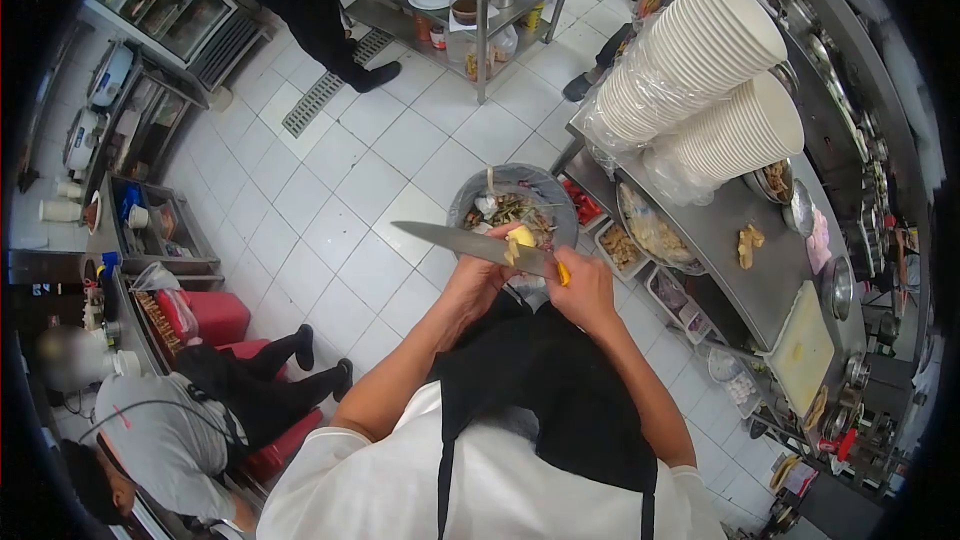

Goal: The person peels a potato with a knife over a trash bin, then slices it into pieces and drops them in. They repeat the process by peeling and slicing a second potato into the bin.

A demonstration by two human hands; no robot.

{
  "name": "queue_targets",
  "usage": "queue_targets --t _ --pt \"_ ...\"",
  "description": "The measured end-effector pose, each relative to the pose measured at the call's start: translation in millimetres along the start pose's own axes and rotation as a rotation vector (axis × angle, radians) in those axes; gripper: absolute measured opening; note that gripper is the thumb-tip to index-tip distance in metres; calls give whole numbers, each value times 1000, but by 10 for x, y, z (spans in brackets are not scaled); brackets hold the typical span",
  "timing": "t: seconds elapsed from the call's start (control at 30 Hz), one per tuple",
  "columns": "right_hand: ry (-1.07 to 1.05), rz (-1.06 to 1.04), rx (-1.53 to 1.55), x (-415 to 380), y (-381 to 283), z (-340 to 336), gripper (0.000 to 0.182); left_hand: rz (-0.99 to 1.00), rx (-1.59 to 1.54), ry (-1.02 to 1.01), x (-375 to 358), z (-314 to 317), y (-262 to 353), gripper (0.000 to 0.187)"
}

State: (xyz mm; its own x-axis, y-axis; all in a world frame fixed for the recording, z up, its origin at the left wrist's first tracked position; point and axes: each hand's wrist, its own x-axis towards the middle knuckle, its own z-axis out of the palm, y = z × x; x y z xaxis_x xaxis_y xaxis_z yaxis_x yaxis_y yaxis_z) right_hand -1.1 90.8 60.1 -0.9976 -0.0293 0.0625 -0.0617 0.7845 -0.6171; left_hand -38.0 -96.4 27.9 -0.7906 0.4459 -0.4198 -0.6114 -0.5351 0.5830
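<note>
In the head view, my right hand is closed around the yellow handle of a large kitchen knife. Its wide blade points left, across the front of my left hand. Those fingers are wrapped around a pale yellow piece of ginger, which touches the blade. Part of the ginger is hidden by the knife and fingers. Below both hands stands a waste bin with a plastic liner, holding peelings and scraps.
At right, a steel counter bears stacked white paper bowls, more ginger and a cutting board. Food trays sit beneath it. One person bends at lower left; another stands at the top.
</note>
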Motion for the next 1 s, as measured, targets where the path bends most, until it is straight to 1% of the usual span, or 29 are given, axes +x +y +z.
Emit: queue_targets --t 0.1,0.2,0.33,0.43,0.53,0.6,0.63,0.73,0.77,0.93,1.0 --pt "13 -36 -49 21 -12 -14 17 3 -36 -17 41 7 -72 38" --pt "31 -54 -70 38 -17 -17 19 -68 -146 -22 60 -58 -91 42" --pt "42 -43 -97 49 41 0 20 -86 -262 -72 86 -108 -127 40" --pt "35 15 -141 42 180 77 19 -73 -252 -61 105 -154 -145 39" --pt "-25 117 -120 25 308 134 19 -79 -262 -77 114 -235 -144 38" --pt "-45 224 -56 14 461 196 19 -101 -316 -96 73 -185 -79 38" --pt "-55 277 -23 5 516 219 19 -101 -289 -92 48 -133 -34 38" --pt "-11 267 27 -12 527 253 19 -82 -217 -78 24 -80 30 39" --pt "-9 233 46 -13 501 252 19 -75 -198 -81 54 -108 6 38" --pt "-7 78 67 114 81 2 19 -52 -95 -71 76 -50 27 41" --pt "-1 72 17 155 -15 -49 19 -21 -35 -71 78 11 49 41"
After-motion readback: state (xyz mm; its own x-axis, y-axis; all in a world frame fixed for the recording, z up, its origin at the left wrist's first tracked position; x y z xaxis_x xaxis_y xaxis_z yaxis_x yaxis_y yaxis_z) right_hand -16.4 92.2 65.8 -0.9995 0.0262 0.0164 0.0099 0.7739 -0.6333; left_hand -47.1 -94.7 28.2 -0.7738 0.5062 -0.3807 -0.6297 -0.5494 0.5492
